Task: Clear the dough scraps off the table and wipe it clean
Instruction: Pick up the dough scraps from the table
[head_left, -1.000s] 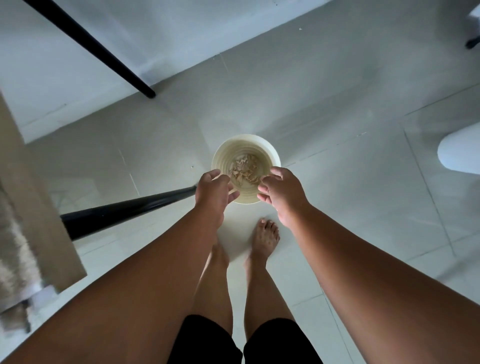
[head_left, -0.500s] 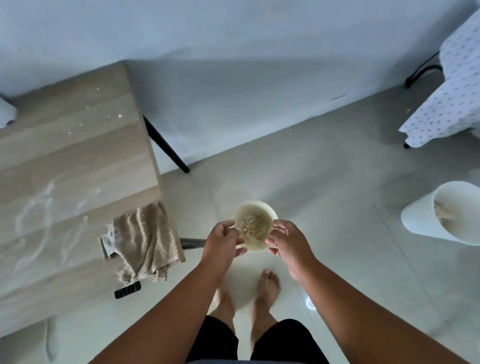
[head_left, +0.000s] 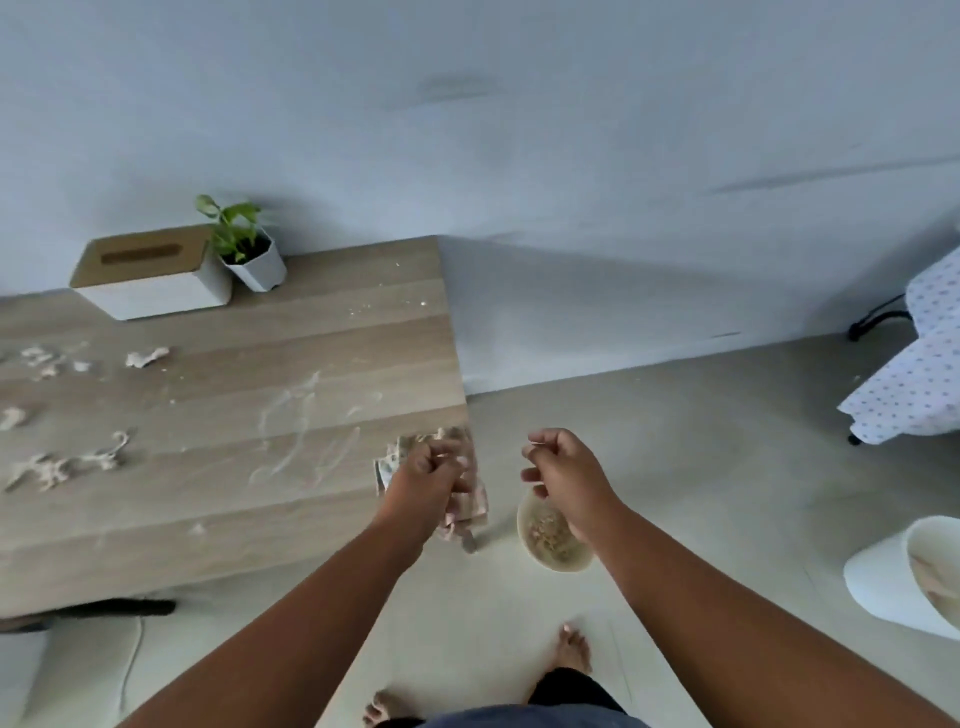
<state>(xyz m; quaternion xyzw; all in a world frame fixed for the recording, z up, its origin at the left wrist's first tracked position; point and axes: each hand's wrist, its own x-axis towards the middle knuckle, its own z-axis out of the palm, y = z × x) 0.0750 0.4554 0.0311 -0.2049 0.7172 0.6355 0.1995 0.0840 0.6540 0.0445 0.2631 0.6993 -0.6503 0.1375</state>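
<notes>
Dough scraps lie scattered on the wooden table, well left of my fingers. I see my left hand raised over the table's corner, fingers curled in front of a beige cloth; whether they grip it is unclear. My right hand hangs with fingers loosely curled, wrist covering part of the bowl below.

A pale blue-grey wall rises behind a wooden table. Right of the table lies a light tiled floor. Far right of the table stands furniture under a dotted cloth, its black leg showing.
</notes>
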